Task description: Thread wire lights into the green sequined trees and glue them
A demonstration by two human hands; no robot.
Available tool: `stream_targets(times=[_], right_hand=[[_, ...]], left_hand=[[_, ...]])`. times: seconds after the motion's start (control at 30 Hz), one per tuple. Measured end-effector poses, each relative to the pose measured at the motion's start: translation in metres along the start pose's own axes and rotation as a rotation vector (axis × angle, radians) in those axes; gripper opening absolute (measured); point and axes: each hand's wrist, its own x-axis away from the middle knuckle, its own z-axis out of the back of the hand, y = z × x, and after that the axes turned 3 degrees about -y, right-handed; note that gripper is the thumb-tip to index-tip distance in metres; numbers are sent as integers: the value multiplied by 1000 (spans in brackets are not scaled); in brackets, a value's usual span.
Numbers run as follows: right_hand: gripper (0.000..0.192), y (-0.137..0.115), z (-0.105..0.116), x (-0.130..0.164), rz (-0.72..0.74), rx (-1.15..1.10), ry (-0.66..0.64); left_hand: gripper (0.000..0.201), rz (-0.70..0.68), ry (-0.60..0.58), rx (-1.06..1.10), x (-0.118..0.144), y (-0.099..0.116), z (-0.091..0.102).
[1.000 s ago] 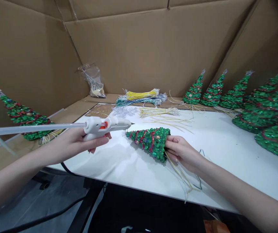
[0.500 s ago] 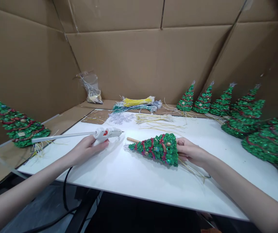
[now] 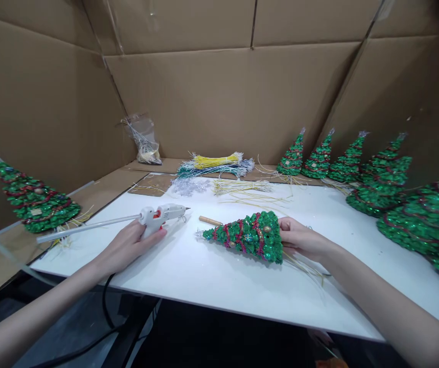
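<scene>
Left hand [image 3: 127, 244] had its grip closed on the glue gun [image 3: 160, 214], resting on the counter [image 3: 219, 286]. Right hand [image 3: 302, 239], beside the gun, gripped the sequin tree [image 3: 248, 235] base.

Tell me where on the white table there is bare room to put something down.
The near strip of the white table is bare, below the white glue gun and the lying green sequin tree. The back edge is crowded with wire bundles, the right side with standing green trees.
</scene>
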Motion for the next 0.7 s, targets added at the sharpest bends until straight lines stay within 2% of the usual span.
stream_targets(times=[0.1,0.2,0.33,0.47,0.53,0.57,0.63,0.7], right_hand=[[43,-1,-1,1,0,-5,7],[38,0,-2,1,4,-3,20],[38,0,-2,2,3,5,29],[39,1,-2,2,34,21,24],[40,2,-1,2,44,24,18],[40,2,-1,2,44,22,12],[39,2,-2,1,40,10,1],[37,2,-3,1,42,1,-5]], left_hand=[[53,-24,-62,-36,6,0,0],[48,-83,2,-57,13,-2,1],[53,-72,21,-170,24,-4,8],[50,-68,151,-170,45,-7,19],[39,-1,169,-142,61,-12,21],[34,3,237,-130,70,-15,21],[27,-71,393,-131,86,-20,16],[19,-239,421,-88,98,-16,8]])
